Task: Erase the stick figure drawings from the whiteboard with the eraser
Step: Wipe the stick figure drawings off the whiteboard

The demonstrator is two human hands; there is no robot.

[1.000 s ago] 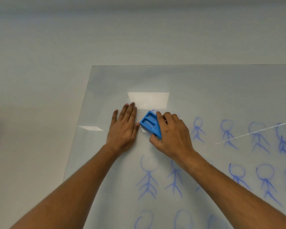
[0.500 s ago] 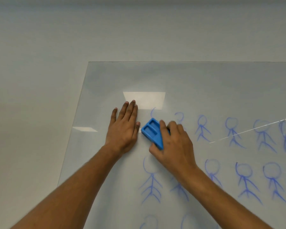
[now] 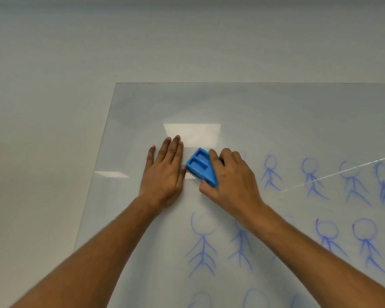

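Note:
A glossy whiteboard (image 3: 265,107) lies flat and fills the right and lower part of the view. Blue stick figures (image 3: 270,172) run in rows across it, to the right of and below my hands. My right hand (image 3: 231,183) grips a blue eraser (image 3: 201,166) and presses it on the board near the top row's left end. A faint blue remnant shows just right of my right hand's fingers. My left hand (image 3: 165,174) lies flat on the board, fingers together, its thumb side touching the eraser's left corner.
The board's left edge (image 3: 96,174) and far edge (image 3: 253,83) border a plain pale surface (image 3: 42,130). Ceiling-light reflections (image 3: 192,134) glare on the board beyond my hands. A thin white line (image 3: 338,173) crosses the top row at the right.
The eraser has slid back up the board after dipping down half a second ago; the curved mark seen above it is gone. My left hand stays put.

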